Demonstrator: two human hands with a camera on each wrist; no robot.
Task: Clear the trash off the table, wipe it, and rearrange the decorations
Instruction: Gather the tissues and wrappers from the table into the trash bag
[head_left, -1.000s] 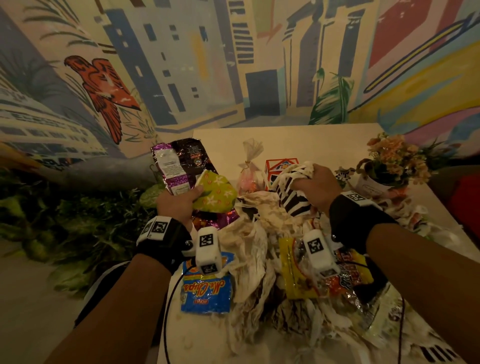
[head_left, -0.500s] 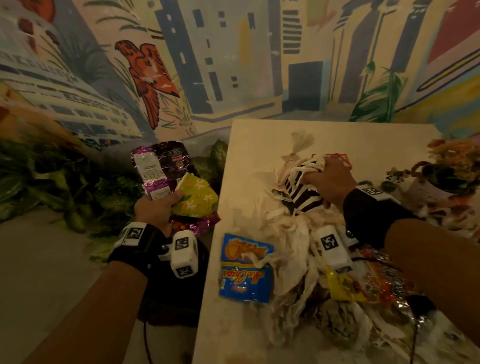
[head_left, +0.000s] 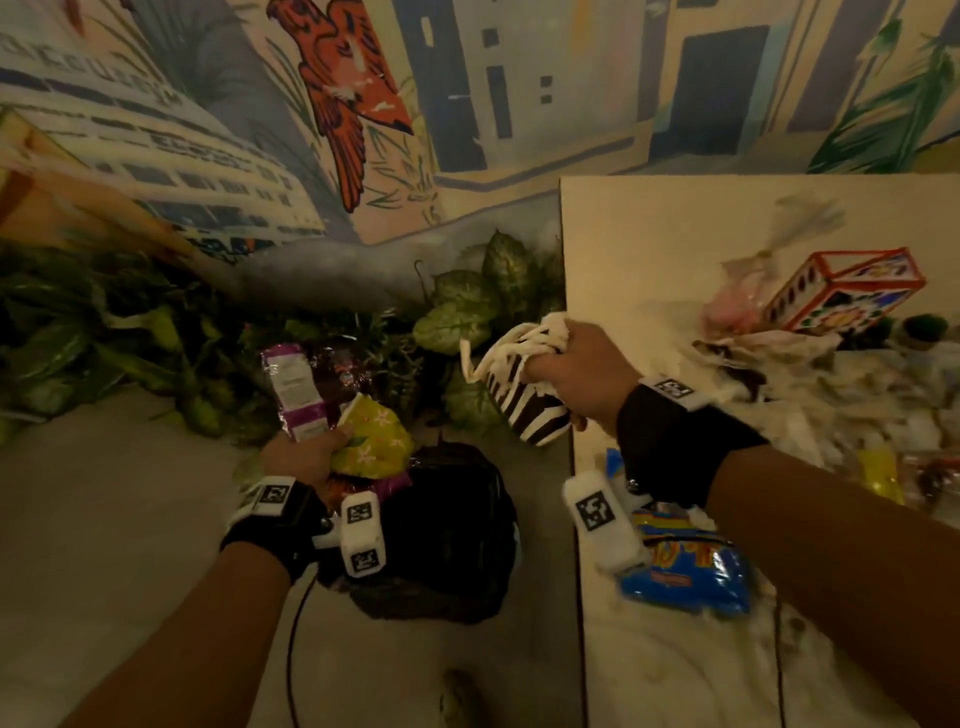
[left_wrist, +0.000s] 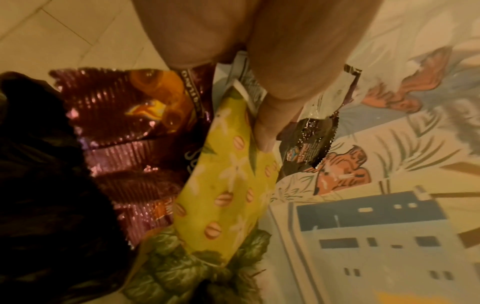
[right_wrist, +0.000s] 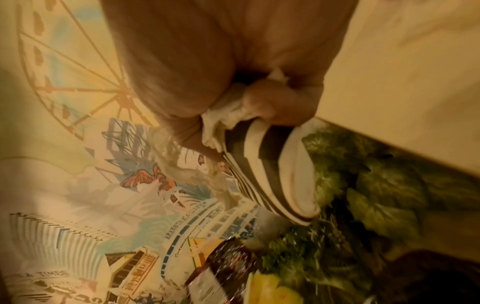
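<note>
1. Off the table's left edge, above the floor: left hand, fingers curled round a bunch of wrappers, namely a purple foil wrapper and a yellow flowered wrapper. In the left wrist view the thumb presses the yellow flowered wrapper against the purple foil.
2. At 3 o'clock from the left hand, level with the table's left edge: right hand, fingers clenched on a black-and-white striped paper cup together with crumpled white tissue (the cup is tilted, its base pointing down and left).
3. On the floor at 5 o'clock from the left hand, just below the held wrappers: black trash bag, mouth partly hidden by the wrappers.
4. Table, pale top, filling the right of the head view. A blue snack packet lies near its left edge, at 6 o'clock from the right hand.
5. At 3 o'clock from the right hand, on the table: a heap of shredded white tissue.
6. At 2 o'clock from the right hand: a red-edged patterned box, a pink tied bag touching its left side.
7. Along the wall foot, left of the table: green foliage.
</note>
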